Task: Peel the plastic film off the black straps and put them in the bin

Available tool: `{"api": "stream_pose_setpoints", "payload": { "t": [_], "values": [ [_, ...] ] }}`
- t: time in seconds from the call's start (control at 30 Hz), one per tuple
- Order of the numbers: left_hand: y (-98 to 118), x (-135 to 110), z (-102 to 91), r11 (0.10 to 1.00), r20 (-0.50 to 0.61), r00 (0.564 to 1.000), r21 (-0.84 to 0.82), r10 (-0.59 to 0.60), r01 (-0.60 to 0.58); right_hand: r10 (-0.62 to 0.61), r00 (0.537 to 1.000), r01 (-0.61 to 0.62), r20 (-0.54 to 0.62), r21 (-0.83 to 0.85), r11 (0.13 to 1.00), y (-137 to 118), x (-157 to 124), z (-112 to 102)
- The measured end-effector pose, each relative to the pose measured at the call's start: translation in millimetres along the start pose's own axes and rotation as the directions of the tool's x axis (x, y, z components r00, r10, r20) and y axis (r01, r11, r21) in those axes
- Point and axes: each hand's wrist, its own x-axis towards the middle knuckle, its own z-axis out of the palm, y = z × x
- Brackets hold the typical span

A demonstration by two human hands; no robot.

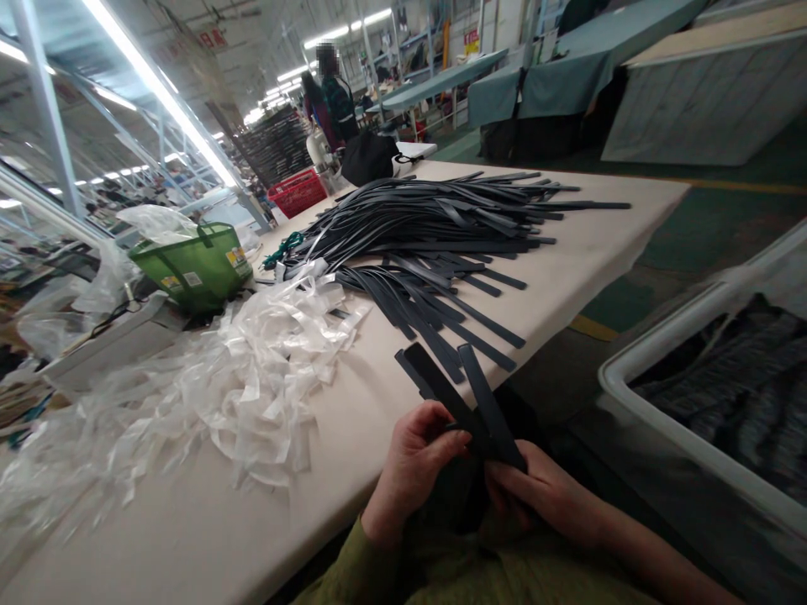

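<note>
Dark flat strips stick up from between my two hands, over the table's near edge. My left hand pinches some of them between thumb and fingers. In my right hand the fingers wrap around another dark strip, which crosses the others at an angle. The lower ends of the strips are hidden by my hands and lap. Just beyond lies a large heap of similar dark strips, its loose ends fanned toward me. A pile of crumpled, translucent white film strips spreads to the left.
A pale table runs in front of me. On its left stands a green bag; farther back are a red basket and a black bag. A white bin with dark material stands right. Two people are in the background.
</note>
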Motion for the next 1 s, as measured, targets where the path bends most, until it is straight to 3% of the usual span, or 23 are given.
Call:
{"api": "stream_pose_setpoints", "payload": {
  "t": [0.13,0.3,0.4,0.47,0.53,0.63,0.8,0.9,1.0],
  "values": [
    [4.7,5.6,-0.8,0.992,-0.134,0.988,0.108,0.071,-0.057,0.036,0.999,-0.035,-0.019,0.066,0.997,2.0,0.2,-0.2],
    [24.4,18.9,-18.3,0.984,-0.269,0.947,0.069,0.177,-0.165,0.042,0.995,-0.038,-0.089,0.039,0.999,3.9,-1.7,-7.4],
    [33.7,31.1,-32.1,0.974,-0.284,0.932,0.079,0.224,-0.21,0.028,0.991,-0.023,-0.13,0.038,0.999,1.8,-1.6,-13.0],
    [38.7,43.1,-41.5,0.961,-0.234,0.943,0.201,0.237,-0.191,0.033,0.99,-0.027,-0.141,0.05,0.998,1.5,-2.5,-17.3],
    [45.6,59.7,-52.4,0.863,-0.184,0.952,0.49,0.244,-0.127,0.056,0.986,-0.046,-0.155,0.068,0.997,3.0,-5.2,-23.1],
    [61.1,93.1,-73.6,0.58,-0.201,0.928,0.815,0.313,-0.019,0.101,0.976,-0.07,-0.193,0.158,0.985,6.7,-11.3,-33.2],
    [78.7,150.7,-110.3,0.291,-0.261,0.859,0.947,0.44,0.139,0.175,0.947,-0.04,-0.268,0.443,0.896,8.2,-16.6,-39.8],
    [75.9,167.8,-120.6,0.173,-0.253,0.871,0.965,0.421,0.196,0.166,0.952,-0.021,-0.257,0.486,0.874,8.4,-16.4,-35.9],
    [70.3,163.0,-116.5,0.093,-0.171,0.908,0.985,0.381,0.146,0.156,0.954,-0.005,-0.256,0.507,0.862,7.8,-15.5,-31.6]
  ]
}}
